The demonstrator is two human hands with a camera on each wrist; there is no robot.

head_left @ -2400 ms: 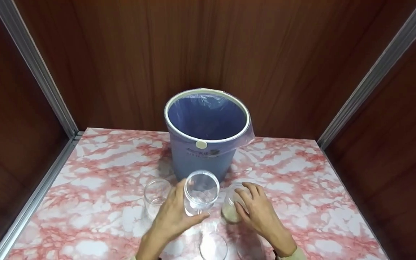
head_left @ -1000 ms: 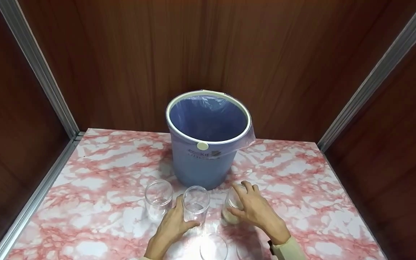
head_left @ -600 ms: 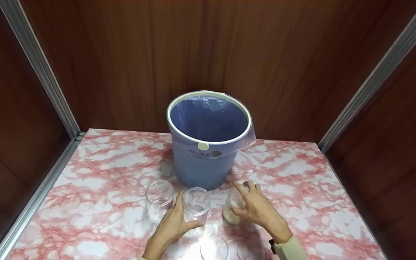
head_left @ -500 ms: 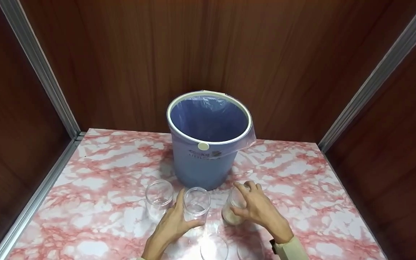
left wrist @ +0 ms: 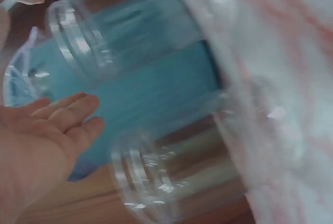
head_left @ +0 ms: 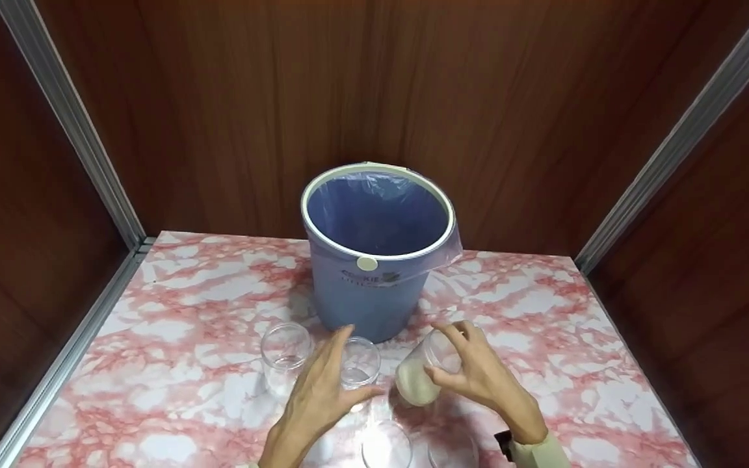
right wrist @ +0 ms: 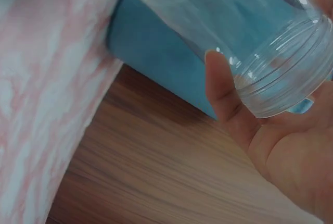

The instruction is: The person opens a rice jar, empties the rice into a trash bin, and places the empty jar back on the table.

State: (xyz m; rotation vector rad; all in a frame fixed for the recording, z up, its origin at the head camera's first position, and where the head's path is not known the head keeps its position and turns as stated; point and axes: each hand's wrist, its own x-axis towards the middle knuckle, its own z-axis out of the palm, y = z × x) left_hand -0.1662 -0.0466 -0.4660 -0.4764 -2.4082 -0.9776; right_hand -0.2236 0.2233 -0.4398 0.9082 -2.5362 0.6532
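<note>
The filled jar point(head_left: 417, 377), pale stuff gathered at its base, is tilted in front of the bin point(head_left: 368, 312), toward the right, and the right hand point(head_left: 484, 374) grips it near the mouth between thumb and fingers. The left hand point(head_left: 318, 390), apart from the right, is empty, thumb and fingers spread beside the upright middle jar point(head_left: 360, 364). Left of that hand stands the left jar point(head_left: 283, 356), and two clear discs point(head_left: 386, 445) lie nearer the person on the marbled table point(head_left: 173, 390).

White glare hits the table point(head_left: 186, 364) close to me; the walls point(head_left: 374, 84) look dim; my left-wrist view is blurred.
</note>
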